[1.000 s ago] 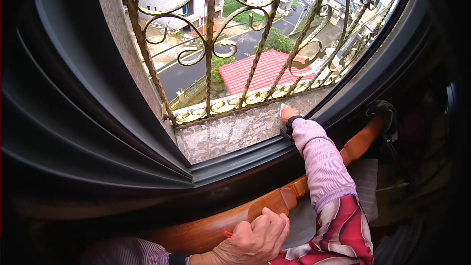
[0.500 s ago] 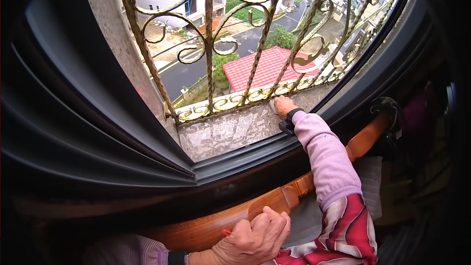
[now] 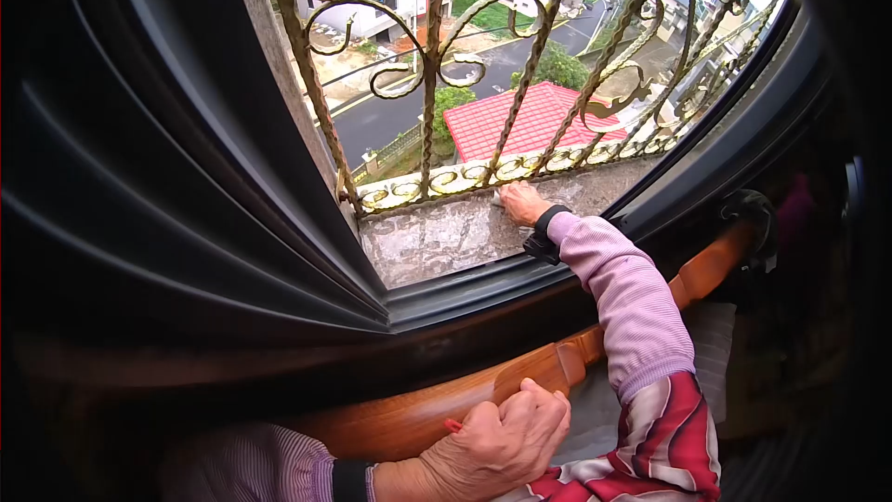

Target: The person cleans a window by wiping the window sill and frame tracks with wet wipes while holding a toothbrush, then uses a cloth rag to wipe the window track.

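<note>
My right hand [image 3: 523, 203] reaches through the window opening to the stone sill [image 3: 432, 240], close to the foot of the metal railing [image 3: 429, 102]. Its fingers are pinched around a small pale piece at the fingertips, too small to name. A dark band circles that wrist. Lower down, my left hand [image 3: 497, 442] is closed in a fist above the wooden backrest or rail [image 3: 400, 418]. A bit of a red object [image 3: 452, 425] sticks out of this fist; the rest is hidden by the fingers.
The dark window frame [image 3: 455, 297] borders the sill on the near side and at left. Beyond the railing lie a red tiled roof [image 3: 530, 121], a road [image 3: 372, 125] and white buildings far below. Pale cushioning [image 3: 715, 344] shows beside my right arm.
My right hand has slid to the left along the sill. The view has turned slightly, so the railing appears farther right. My left hand stays closed around the red object.
</note>
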The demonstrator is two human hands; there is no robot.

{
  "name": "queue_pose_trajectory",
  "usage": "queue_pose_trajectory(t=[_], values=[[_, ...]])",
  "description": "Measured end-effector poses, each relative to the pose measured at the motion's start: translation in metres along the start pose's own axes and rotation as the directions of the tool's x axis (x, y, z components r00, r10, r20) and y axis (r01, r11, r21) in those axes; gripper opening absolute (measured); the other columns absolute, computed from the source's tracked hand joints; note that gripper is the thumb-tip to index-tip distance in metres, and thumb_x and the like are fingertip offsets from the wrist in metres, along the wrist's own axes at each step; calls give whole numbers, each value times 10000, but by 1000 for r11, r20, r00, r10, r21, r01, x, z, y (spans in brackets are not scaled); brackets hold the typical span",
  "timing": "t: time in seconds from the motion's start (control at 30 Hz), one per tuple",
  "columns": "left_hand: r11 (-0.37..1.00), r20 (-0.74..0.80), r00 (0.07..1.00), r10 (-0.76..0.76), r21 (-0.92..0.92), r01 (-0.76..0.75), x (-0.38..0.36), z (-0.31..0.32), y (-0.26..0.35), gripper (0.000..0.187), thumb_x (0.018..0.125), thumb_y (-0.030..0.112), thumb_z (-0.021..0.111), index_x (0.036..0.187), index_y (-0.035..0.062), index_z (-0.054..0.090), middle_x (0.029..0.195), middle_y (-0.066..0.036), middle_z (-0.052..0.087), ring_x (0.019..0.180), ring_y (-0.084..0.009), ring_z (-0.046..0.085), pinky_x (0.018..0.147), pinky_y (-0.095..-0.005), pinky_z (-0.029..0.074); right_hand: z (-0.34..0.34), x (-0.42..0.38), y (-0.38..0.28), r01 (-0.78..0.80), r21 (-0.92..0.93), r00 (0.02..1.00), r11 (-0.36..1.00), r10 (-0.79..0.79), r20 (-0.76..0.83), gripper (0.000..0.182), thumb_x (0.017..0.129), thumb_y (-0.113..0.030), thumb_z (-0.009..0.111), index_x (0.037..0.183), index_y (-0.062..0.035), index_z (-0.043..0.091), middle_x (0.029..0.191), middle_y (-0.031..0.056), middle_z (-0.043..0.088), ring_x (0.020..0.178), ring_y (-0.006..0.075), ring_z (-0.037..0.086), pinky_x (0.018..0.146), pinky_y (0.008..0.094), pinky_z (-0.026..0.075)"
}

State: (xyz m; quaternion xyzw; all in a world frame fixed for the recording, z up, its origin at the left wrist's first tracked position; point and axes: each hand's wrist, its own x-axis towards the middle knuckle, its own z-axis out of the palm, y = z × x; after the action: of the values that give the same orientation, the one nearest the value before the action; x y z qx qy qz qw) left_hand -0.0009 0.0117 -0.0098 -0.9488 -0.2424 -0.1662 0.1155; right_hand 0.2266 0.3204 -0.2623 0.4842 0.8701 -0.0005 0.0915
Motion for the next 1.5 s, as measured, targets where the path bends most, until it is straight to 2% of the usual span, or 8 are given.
queue_pose_trajectory(t=[0.37,0.57,0.67,0.7,0.9,1.2,1.33,1.5], values=[[992,-108,986,-125,-11,125,-6,22,16,222,766,192,521,884,22,602,812,-97,537,682,-139,453,423,-227,232,-11,-6,-109,720,-60,670,692,-715,-199,266,842,-144,491,1083,-33,476,1005,162,521,960,294,554,712,378,475],[986,-129,985,-111,-136,93,-7,6,11,373,703,232,526,970,-20,593,854,-129,532,805,-252,531,625,-398,484,16,23,-75,382,-279,862,881,-449,-237,348,753,-177,561,1059,-13,533,1001,186,576,875,266,600,624,342,504],[987,-152,983,-105,-140,84,-8,8,10,364,706,227,525,967,-18,594,861,-129,535,801,-250,532,602,-377,475,-13,36,-77,409,-173,900,896,-364,241,314,727,-153,577,991,14,545,816,156,596,658,271,624,510,357,502],[986,-157,982,-105,-145,82,-7,7,9,360,709,227,523,966,-16,594,861,-127,535,796,-246,531,590,-364,468,-2,33,-78,419,-127,881,899,-436,-182,324,724,-134,583,996,33,525,667,114,578,524,278,595,477,388,497],[999,-18,1000,-16,36,16,0,4,1,300,759,193,519,1019,87,628,821,-55,540,595,-84,409,425,-184,207,-8,4,-153,777,-32,618,629,-772,-150,609,778,-141,540,1360,-181,366,1164,138,472,1001,293,520,798,442,466],[989,-104,986,-128,-86,119,-5,3,11,345,721,229,520,959,-9,593,852,-118,536,778,-230,525,539,-317,422,-31,45,-135,452,-36,892,891,-452,25,241,815,-129,490,1043,-72,545,946,161,538,885,290,552,744,398,487],[995,-94,990,-102,-17,101,-6,5,11,300,743,222,516,933,4,596,836,-109,538,737,-189,497,481,-266,329,-16,20,-158,811,36,569,584,-773,-280,401,814,-159,522,1214,-170,510,1122,134,516,984,286,518,757,406,479],[989,-106,983,-149,-14,148,-6,23,18,237,774,203,510,893,20,602,836,-104,549,684,-142,448,432,-218,237,-2,40,-172,659,-100,718,745,-664,-208,456,842,-223,515,1290,-173,449,1294,134,425,1040,272,500,762,432,458]])
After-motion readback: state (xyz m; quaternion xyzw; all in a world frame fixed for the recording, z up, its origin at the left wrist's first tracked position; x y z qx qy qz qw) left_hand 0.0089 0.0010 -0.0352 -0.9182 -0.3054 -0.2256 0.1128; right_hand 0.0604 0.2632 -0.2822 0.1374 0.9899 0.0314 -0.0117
